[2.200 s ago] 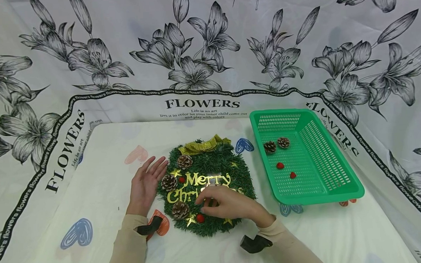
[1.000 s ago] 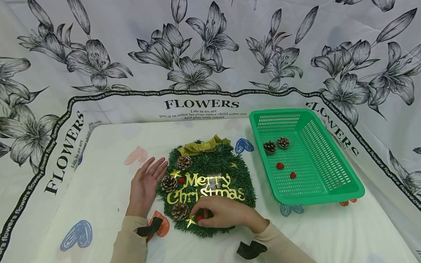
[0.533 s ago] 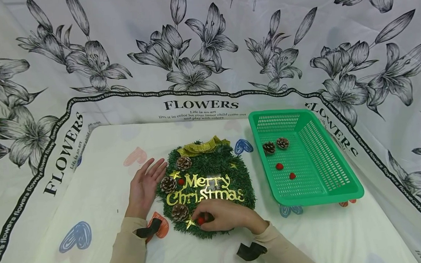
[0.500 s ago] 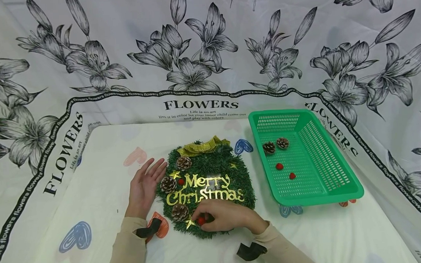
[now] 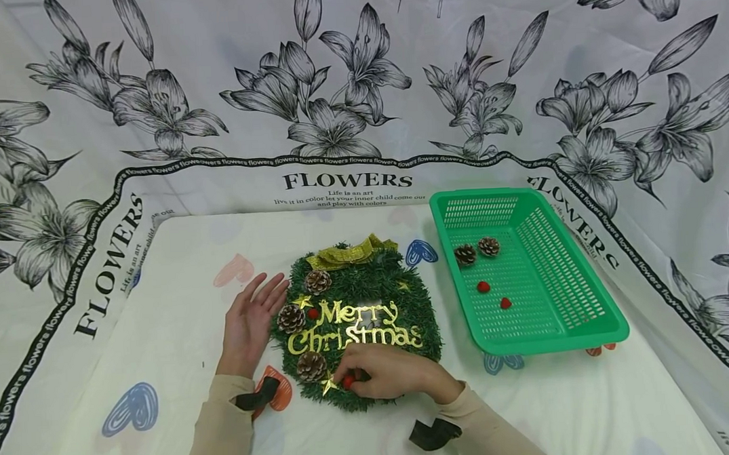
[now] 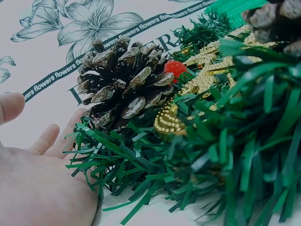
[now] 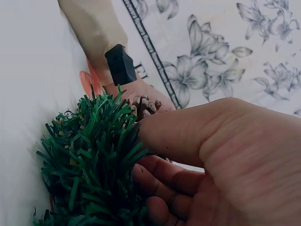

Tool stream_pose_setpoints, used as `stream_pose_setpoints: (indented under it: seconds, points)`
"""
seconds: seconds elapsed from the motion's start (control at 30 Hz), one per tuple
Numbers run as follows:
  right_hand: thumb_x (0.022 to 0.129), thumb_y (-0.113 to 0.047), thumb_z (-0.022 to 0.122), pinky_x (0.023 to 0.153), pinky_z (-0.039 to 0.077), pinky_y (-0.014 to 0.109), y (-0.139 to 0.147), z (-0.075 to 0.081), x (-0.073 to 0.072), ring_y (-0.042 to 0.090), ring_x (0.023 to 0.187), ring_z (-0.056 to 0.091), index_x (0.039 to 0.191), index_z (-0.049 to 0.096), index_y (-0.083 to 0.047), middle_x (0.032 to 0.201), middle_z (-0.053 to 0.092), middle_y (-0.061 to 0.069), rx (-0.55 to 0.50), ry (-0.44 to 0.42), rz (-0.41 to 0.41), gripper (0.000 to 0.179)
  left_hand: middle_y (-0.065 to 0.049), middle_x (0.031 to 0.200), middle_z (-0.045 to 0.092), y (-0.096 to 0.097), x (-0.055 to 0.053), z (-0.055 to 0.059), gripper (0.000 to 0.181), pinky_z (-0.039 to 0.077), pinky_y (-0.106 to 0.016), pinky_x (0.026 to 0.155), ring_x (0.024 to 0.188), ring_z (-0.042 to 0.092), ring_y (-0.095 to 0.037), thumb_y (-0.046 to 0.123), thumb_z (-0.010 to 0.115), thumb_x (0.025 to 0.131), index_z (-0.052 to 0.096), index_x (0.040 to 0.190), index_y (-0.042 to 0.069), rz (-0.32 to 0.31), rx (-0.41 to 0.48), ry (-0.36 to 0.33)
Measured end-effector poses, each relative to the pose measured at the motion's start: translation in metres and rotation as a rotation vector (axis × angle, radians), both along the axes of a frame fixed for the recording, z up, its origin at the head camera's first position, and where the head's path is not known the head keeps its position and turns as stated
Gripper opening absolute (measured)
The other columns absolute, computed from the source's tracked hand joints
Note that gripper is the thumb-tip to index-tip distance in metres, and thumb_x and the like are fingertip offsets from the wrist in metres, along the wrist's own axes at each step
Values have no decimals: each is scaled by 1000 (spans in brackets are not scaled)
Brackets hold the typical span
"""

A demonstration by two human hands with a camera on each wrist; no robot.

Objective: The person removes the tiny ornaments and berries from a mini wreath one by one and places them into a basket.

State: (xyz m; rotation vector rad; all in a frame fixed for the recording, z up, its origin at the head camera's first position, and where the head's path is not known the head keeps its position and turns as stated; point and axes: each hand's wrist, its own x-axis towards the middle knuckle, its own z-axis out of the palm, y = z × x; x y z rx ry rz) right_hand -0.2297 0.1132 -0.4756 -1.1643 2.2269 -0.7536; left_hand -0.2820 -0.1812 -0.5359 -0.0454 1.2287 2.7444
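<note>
A green tinsel wreath [image 5: 357, 272] lies on the bed-like white surface, with gold "Merry Christmas" lettering [image 5: 357, 314] across its middle. My right hand [image 5: 390, 370] is over its near side, thumb and index finger pinching a red berry [image 5: 348, 381] beside a gold star [image 5: 328, 384]. In the right wrist view the thumb [image 7: 174, 134] is close to the tinsel and hides the berry. My left hand [image 5: 250, 324] lies palm up with relaxed fingers at the wreath's left edge, near a pinecone [image 6: 124, 84]. Another red berry [image 6: 175, 69] sits beside that pinecone.
Right of the wreath stands a green plastic basket [image 5: 553, 345] holding two pinecones [image 5: 489, 247] and two red berries [image 5: 484, 287]. A gold ribbon [image 5: 353, 254] tops the wreath. A flower-printed cloth [image 5: 360, 129] hangs behind.
My right hand has come down from above the lettering toward the near edge, and its fingers have closed round the red berry. During the last half second it barely moves. The left hand stays put.
</note>
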Motion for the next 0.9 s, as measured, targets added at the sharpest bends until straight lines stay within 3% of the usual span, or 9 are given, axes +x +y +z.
stream_pose_setpoints:
  seconds: [0.63,0.9]
  points:
    - [100,-16,63,65,46,8,-1,0,0,-3,77,49,118,72,-23,105,60,-11,-11,-27,-24,21,-16,163,37,-1,0,-1,61,41,-36,124,149,42,-28,37,30,113,11,163,7,9,-5,-3]
    - [101,-15,62,68,48,8,-1,-2,0,-5,78,49,119,71,-21,108,61,-9,-40,-30,-23,21,-18,166,30,-1,0,-1,62,39,-36,126,151,39,-29,37,29,113,9,163,7,0,-3,8]
